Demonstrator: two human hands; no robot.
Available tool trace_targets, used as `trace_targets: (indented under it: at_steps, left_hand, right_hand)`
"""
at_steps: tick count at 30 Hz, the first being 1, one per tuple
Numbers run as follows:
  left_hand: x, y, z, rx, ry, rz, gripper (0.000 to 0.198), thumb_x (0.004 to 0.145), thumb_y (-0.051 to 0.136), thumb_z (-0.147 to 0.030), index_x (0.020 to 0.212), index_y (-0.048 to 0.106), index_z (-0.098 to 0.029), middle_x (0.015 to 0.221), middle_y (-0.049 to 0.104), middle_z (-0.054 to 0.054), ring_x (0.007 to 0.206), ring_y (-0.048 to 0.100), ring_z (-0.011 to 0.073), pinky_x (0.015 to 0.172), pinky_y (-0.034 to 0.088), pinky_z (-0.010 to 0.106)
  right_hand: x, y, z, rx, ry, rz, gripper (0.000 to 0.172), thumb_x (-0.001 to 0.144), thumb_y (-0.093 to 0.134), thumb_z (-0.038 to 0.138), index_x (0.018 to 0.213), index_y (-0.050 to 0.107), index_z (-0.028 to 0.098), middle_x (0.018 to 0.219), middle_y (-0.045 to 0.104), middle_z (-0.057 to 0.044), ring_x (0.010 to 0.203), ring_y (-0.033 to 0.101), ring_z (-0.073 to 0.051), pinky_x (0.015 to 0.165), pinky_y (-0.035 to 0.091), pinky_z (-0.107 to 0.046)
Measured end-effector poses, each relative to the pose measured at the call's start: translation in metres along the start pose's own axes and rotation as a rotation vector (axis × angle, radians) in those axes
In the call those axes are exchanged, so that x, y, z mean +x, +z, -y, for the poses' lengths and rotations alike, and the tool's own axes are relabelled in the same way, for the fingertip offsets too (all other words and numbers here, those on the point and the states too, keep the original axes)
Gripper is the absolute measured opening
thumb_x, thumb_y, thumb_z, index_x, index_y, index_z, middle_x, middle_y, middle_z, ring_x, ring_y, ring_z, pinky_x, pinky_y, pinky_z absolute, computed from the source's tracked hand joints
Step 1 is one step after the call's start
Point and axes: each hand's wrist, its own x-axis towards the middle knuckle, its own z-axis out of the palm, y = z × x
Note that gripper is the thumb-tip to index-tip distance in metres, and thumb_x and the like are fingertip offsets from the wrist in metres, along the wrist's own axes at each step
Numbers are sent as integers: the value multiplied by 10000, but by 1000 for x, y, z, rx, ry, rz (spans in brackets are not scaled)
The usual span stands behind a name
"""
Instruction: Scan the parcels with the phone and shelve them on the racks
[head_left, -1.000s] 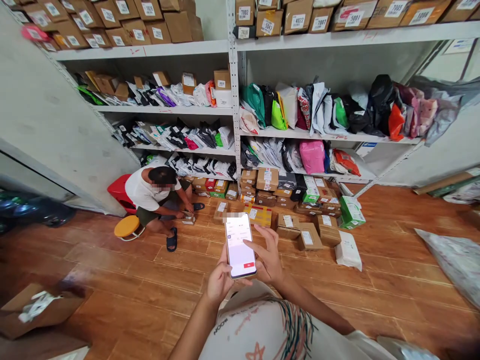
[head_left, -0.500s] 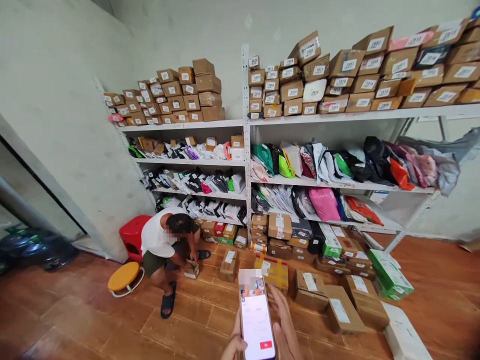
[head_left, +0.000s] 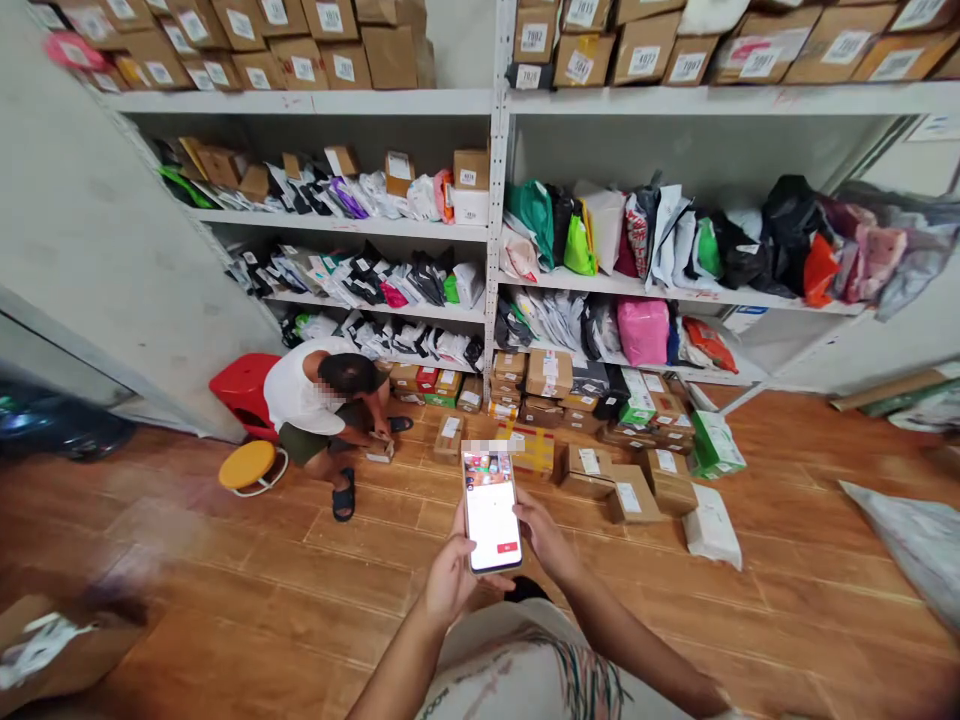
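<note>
A lit smartphone [head_left: 493,515] is held upright in front of my body, with a picture at the top of its screen and a red button low down. My left hand [head_left: 451,572] grips its lower left side, thumb along the edge and fingers passing underneath. On the other side, my right hand [head_left: 546,537] holds the phone too, its thumb at the right edge of the screen. Beyond the phone, a yellow-taped carton [head_left: 534,452] and a small brown box [head_left: 450,436] stand on the floor.
A person in a white top [head_left: 304,390] crouches at the left, hands on a small box [head_left: 379,452]. Nearby are a yellow stool [head_left: 247,465] and a red stool [head_left: 244,385]. White shelves [head_left: 690,287] full of parcels line the wall. Several cartons [head_left: 634,497] stand at the right.
My view has tilted down, showing my forearms and more floor. The phone appears higher in view and farther away. My right thumb has come onto the phone's right edge.
</note>
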Motion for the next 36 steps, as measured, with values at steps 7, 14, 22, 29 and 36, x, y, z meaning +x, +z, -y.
trace_targets:
  at_steps: [7,14,22,29,36]
  left_hand:
    - [70,-5,-3,177,-50,33,907,816,575,-443,1537,34,-349,1452,436,147,1069,599,331,668,578,392]
    - [190,5,-67,806,164,61,609,950,436,-486,1507,305,-279,1453,468,115,1265,490,276,1065,393,465]
    - [319,-35,-146,835,185,-223,536,939,436,-528,1370,527,-223,1315,593,106,1222,523,259,1093,349,428]
    - [424,-69,-216,163,166,-215,687,841,448,-717,1317,561,-234,1088,683,84,877,656,191,758,532,300]
    - [492,-83,-310,139,-158,-270,712,725,590,-736,1170,622,-181,476,453,-74,325,318,40,320,173,141]
  right_hand:
    - [65,-18,-15,171,98,-143,404,785,687,568,968,721,209,977,740,-82,849,677,-303,807,530,-413]
    - [174,-72,-7,372,198,-190,437,791,649,640,981,720,253,1059,733,-87,982,670,-331,913,518,-461]
    - [346,-104,31,477,360,-79,472,790,667,617,1042,687,218,998,746,-87,924,693,-335,848,549,-482]
    - [457,-60,47,530,539,85,655,745,615,750,1039,683,169,922,742,-130,862,706,-346,765,571,-479]
    - [534,8,48,573,462,-85,517,912,479,605,1044,682,148,791,737,-106,697,714,-291,673,591,-429]
